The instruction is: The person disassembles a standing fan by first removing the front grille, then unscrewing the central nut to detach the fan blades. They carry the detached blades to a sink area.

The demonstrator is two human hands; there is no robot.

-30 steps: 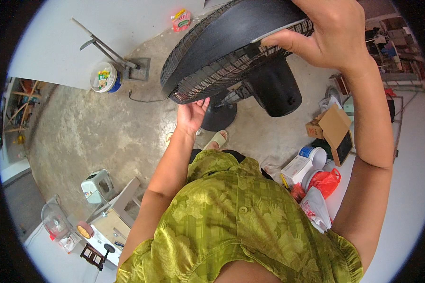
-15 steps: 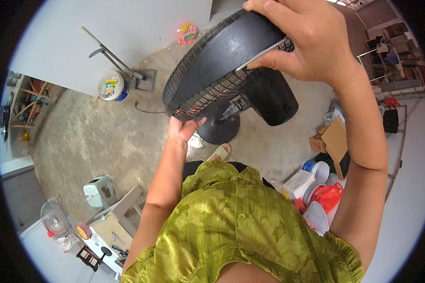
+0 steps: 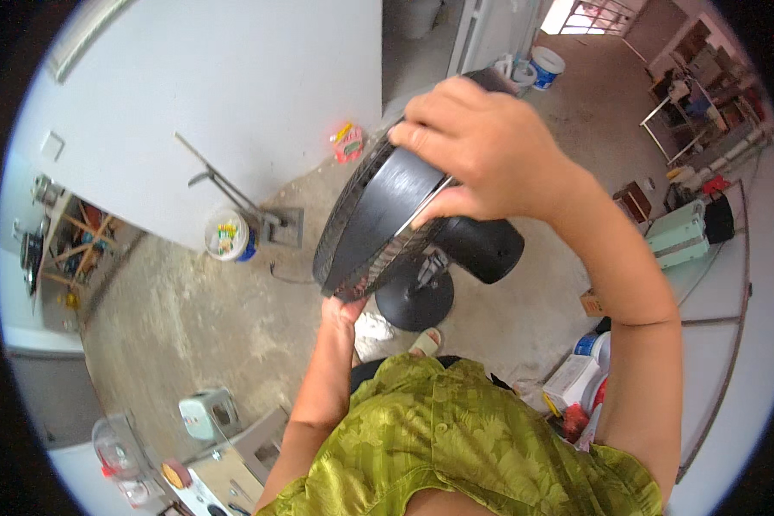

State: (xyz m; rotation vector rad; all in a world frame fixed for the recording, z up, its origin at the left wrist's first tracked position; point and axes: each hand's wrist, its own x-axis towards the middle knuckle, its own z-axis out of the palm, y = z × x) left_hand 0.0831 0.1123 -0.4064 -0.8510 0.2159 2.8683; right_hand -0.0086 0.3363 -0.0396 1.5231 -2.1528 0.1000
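Two hands grip black fan (image 3: 378, 224): right hand (image 3: 482, 150) top, left hand (image 3: 342, 311) bottom.

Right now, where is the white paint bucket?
In the head view, the white paint bucket stands on the concrete floor, left of the black fan, against the white wall.

**Both hands on a black pedestal fan**

The right hand (image 3: 477, 150) grips the top rim of the black fan head (image 3: 378, 219), fingers curled over the grille edge. The left hand (image 3: 342, 311) presses against the head's lower edge from beneath. Behind the grille sits the black motor housing (image 3: 482, 249), and below it the round black base (image 3: 414, 301) rests on the concrete floor (image 3: 189, 327). To the left, a white paint bucket (image 3: 227, 235) stands against the white wall (image 3: 232, 112), just beside a metal bracket (image 3: 232, 193). A pale green stool (image 3: 206, 414) sits near left. The person wears a green patterned shirt (image 3: 456, 447).
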